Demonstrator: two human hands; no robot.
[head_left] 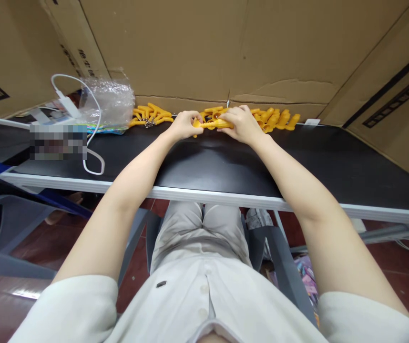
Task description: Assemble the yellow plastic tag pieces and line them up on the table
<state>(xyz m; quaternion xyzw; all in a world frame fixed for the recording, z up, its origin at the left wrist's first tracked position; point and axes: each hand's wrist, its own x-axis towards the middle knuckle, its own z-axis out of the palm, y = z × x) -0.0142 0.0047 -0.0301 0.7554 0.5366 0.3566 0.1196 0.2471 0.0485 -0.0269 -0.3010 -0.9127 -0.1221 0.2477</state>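
Both hands meet over the far part of the black table, holding a yellow plastic piece [209, 125] between them. The fingers of my left hand [185, 125] are closed on its left end. My right hand [242, 124] wraps round the thicker right end, hiding part of it. To the left lies a group of yellow forked pieces [150, 112] with small metal bits at their near side. More yellow pieces, rounded and hollow-looking, form a row [276, 119] behind and right of my right hand. The exact kind of these pieces cannot be made out.
Cardboard panels [197, 47] stand along the table's back and sides. Clear plastic bags [107, 100] and a white cable [99, 114] with a plug lie at the left. A small white item [311, 122] sits at the back right. A metal edge [219, 196] runs along the table's front.
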